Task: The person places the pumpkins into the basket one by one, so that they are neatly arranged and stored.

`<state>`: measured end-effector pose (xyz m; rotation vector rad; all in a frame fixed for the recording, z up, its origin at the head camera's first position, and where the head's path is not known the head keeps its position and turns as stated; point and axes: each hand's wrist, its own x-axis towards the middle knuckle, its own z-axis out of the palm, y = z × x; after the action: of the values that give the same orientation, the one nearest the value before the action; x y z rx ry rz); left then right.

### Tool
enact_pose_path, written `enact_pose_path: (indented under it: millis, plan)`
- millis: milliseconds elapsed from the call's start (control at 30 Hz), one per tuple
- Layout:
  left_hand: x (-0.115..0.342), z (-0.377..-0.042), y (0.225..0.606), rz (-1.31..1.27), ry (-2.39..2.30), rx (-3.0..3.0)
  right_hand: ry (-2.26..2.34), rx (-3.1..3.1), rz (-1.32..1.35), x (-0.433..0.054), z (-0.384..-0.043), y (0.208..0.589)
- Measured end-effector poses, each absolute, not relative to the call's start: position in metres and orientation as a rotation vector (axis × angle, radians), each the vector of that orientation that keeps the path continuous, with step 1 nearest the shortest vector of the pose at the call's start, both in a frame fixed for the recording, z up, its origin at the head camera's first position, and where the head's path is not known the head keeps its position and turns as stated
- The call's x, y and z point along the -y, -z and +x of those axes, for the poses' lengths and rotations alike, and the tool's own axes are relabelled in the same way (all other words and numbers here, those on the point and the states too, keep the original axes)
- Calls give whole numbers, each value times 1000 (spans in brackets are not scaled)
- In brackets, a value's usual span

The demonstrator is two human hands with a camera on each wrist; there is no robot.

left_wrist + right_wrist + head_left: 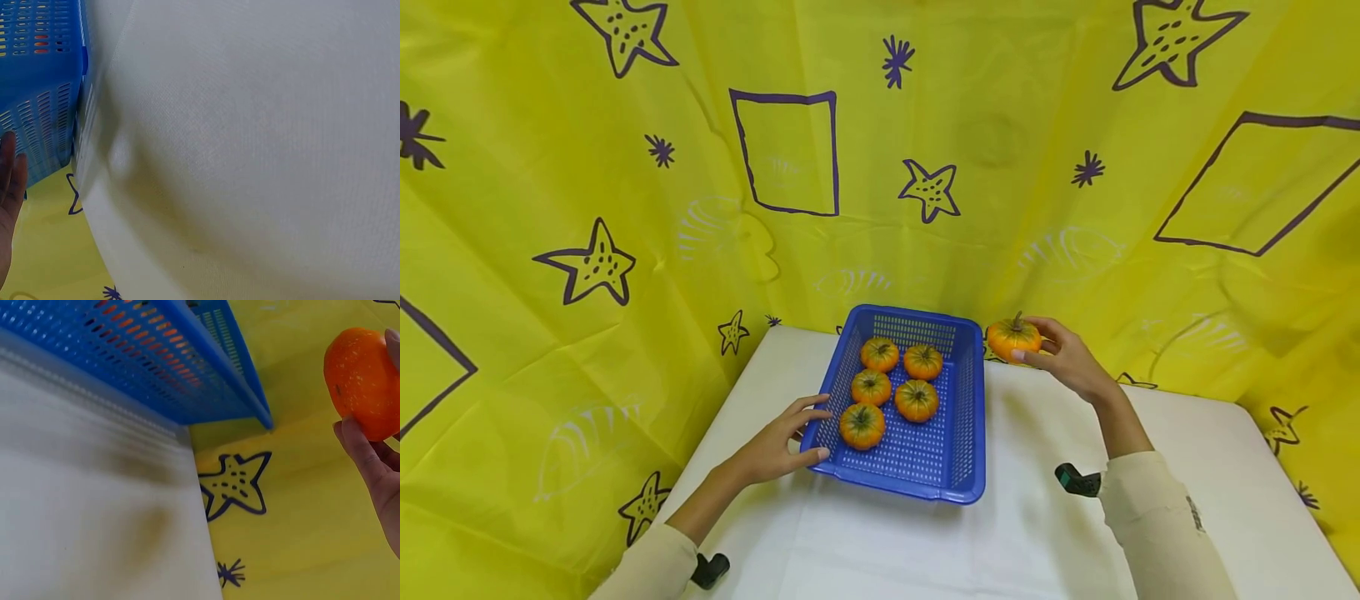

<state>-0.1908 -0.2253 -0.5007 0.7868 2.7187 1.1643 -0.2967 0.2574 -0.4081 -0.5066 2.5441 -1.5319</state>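
Observation:
A small orange pumpkin with a green-streaked top and a short stem is in my right hand, raised above the table to the right of the basket. Thumb and fingers hold it from its right side; the right wrist view shows its smooth orange underside. My left hand rests at the near left corner of the blue plastic basket, fingers extended and fingertips at the rim. Inside the basket sit several similar pumpkins, mostly toward the left and back.
The basket stands on a white table near its back edge. Behind and to the left hangs a yellow curtain printed with stars and squares. Dark devices are worn at both wrists.

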Motion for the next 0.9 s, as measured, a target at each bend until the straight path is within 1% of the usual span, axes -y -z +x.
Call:
enact_pose_path:
  millis: [467, 700, 900]
  plan:
    - [227, -193, 498, 788, -1151, -2714, 1571, -2470, -579, -221, -307, 402]
    - [228, -192, 501, 746, -1152, -2715, 1654, -2395, -586, -201, -311, 409]
    - [227, -192, 502, 760, -1157, -2712, 1648, -2407, -591, -183, -313, 419]
